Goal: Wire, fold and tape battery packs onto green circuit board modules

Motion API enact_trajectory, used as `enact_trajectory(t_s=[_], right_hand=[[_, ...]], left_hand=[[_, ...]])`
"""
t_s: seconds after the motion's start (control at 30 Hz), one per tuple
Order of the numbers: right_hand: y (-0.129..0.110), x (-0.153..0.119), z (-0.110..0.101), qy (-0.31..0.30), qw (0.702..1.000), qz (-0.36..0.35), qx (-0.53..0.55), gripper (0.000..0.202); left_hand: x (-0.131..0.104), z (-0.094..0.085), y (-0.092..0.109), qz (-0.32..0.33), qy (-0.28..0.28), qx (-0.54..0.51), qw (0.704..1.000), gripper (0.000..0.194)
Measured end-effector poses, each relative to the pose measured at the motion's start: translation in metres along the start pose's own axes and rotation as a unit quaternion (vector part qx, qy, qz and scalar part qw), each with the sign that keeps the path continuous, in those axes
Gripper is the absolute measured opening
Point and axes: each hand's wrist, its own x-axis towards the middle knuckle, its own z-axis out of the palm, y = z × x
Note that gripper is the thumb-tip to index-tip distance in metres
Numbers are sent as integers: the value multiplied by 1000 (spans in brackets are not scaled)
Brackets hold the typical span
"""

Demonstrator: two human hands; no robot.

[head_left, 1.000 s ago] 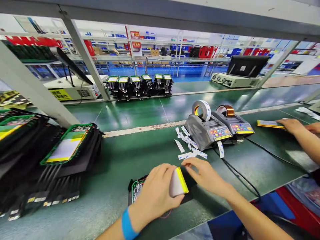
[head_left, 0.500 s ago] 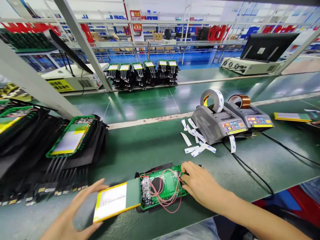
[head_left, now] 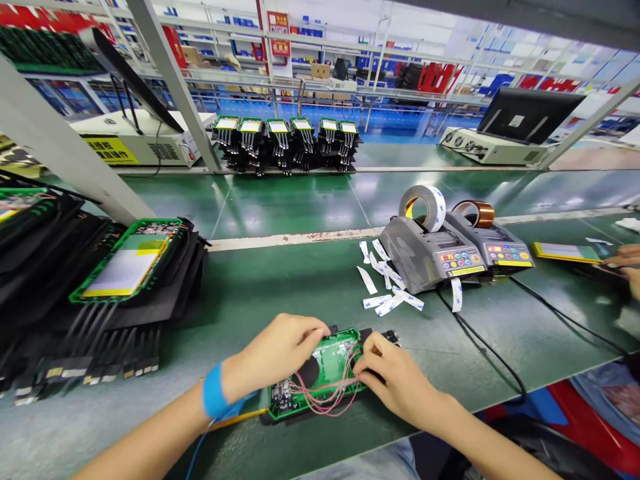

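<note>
A green-framed device housing (head_left: 334,360) lies on the bench in front of me, with thin pink wires (head_left: 325,399) looped across it and a circuit board (head_left: 284,397) at its left end. My left hand (head_left: 280,347), with a blue wrist strap (head_left: 214,392), reaches over the housing. Its fingers are closed at the far rim, and what they grip is hidden. At the housing's right end my right hand (head_left: 393,373) pinches the pink wires. A flat battery pack (head_left: 240,419) lies left of the housing, mostly covered by my left forearm.
Two tape dispensers (head_left: 440,250) stand at right, beside cut tape strips (head_left: 387,283). Stacked housings with black sheets and ribbon cables (head_left: 133,267) occupy the left; more assemblies (head_left: 285,143) stand behind. Another person's hand (head_left: 629,263) is at far right, near another battery pack (head_left: 565,252).
My left hand has left the battery pack's side and moved right, over to the housing's far rim. My right hand stays at the right end, now pinching the wires. Another person's hand shows at far right.
</note>
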Motion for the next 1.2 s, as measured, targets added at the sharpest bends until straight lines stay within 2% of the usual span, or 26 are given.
enact_trajectory(t_s=[0.13, 0.23, 0.3, 0.4, 0.53, 0.63, 0.73, 0.8, 0.87, 0.93, 1.0, 1.1, 1.2], right_hand=[[4, -6, -1, 16, 998, 20, 55, 9], [7, -5, -2, 12, 997, 31, 75, 9], [8, -3, -2, 2, 996, 36, 87, 9], [8, 2, -7, -24, 994, 27, 101, 10], [10, 7, -15, -82, 991, -42, 94, 15], [12, 7, -17, -91, 991, -41, 88, 18], [14, 6, -14, -72, 989, -9, 127, 19], [13, 7, -12, -49, 987, 9, 155, 20], [12, 7, -9, -22, 986, 25, 164, 21], [10, 8, -7, -11, 985, 40, 168, 20], [9, 9, -5, -2, 983, 57, 175, 15], [11, 10, -3, 14, 984, 73, 164, 7], [14, 13, -5, -8, 990, 44, 137, 12]], left_hand=[[38, 22, 20, 6, -98, 13, 995, 26], [51, 37, 28, -25, -143, 23, 989, 16], [54, 40, 32, -47, -164, 20, 985, 16], [53, 28, 31, -74, -194, -20, 978, 23], [42, 0, 17, -113, -240, -154, 952, 20], [28, 0, 5, -141, -192, -270, 933, 25], [18, 20, 1, -140, -119, -366, 912, 28], [12, 31, 1, -132, -121, -412, 893, 32], [6, 36, 0, -123, -134, -431, 884, 36], [-5, 32, -3, -108, -130, -429, 887, 37], [-20, 26, -7, -84, -114, -390, 910, 37], [-44, 20, -16, -20, -89, -224, 970, 41], [-61, 24, -26, 58, -65, -72, 994, 33]])
